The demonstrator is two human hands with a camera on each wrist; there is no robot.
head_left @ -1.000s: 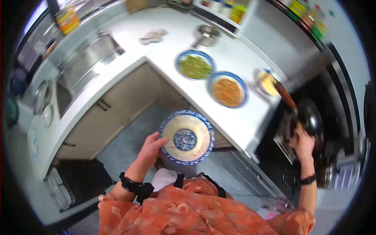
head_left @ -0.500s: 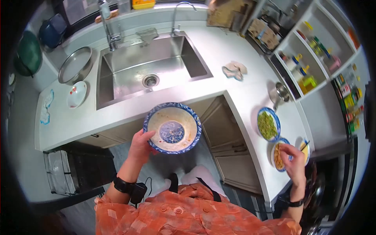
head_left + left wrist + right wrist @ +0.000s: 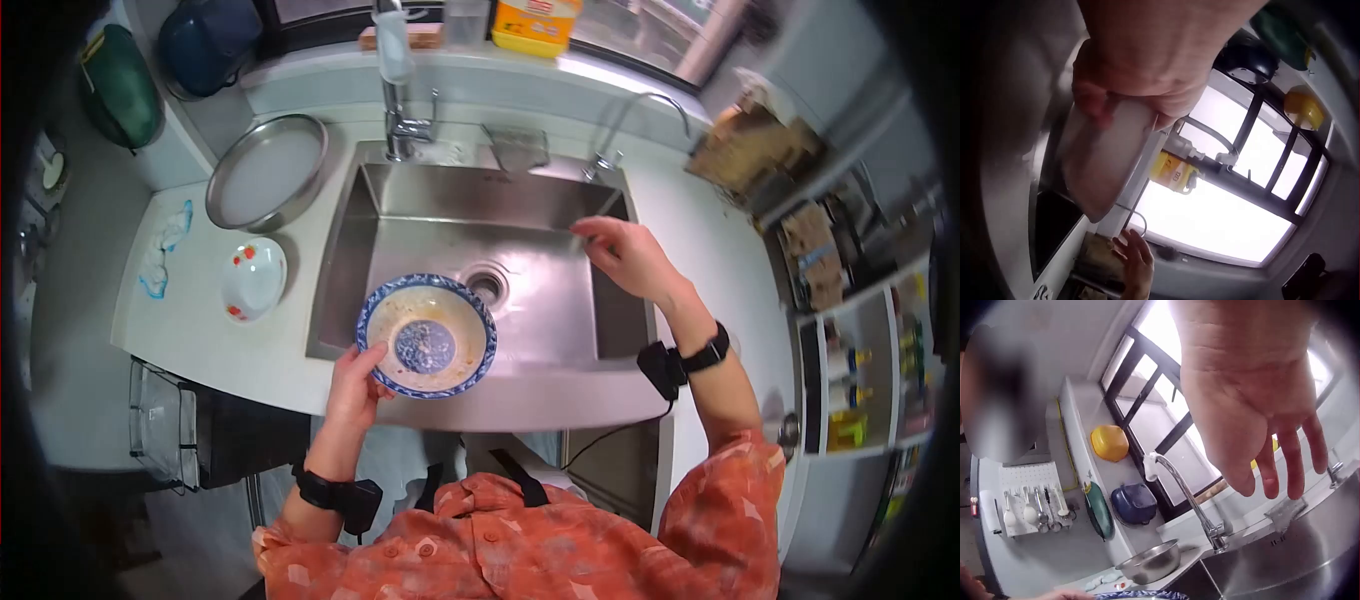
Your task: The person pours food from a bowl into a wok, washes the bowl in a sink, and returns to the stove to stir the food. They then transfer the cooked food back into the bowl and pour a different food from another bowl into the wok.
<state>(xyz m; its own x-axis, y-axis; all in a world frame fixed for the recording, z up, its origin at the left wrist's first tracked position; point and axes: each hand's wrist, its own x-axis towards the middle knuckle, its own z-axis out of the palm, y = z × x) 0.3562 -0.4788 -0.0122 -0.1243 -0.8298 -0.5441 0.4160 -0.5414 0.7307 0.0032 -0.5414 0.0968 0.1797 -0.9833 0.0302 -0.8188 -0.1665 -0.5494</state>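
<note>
My left hand (image 3: 352, 388) grips the rim of a blue-and-white bowl (image 3: 428, 336), thumb on its inner side. Tilted toward the head camera, the bowl shows brown smears inside and hangs over the front left of the steel sink (image 3: 440, 243). In the left wrist view, the hand (image 3: 1141, 75) holds the pale outer side of the bowl (image 3: 1107, 156). Over the right part of the sink is my right hand (image 3: 628, 262), holding nothing. Its fingers hang loosely apart in the right wrist view, where the hand (image 3: 1254, 419) is large and close.
Behind the sink stand a faucet (image 3: 398, 125) and a thin curved tap (image 3: 640, 115). Left of it are a steel basin (image 3: 268, 172) and a small white bowl (image 3: 256, 280). A yellow container (image 3: 535, 25) is on the window ledge; a spice shelf (image 3: 868, 370) stands at right.
The view has swung left from the stove and plates to the sink. The right hand has left the stove side and come over the sink; the left hand has carried the bowl along to the sink.
</note>
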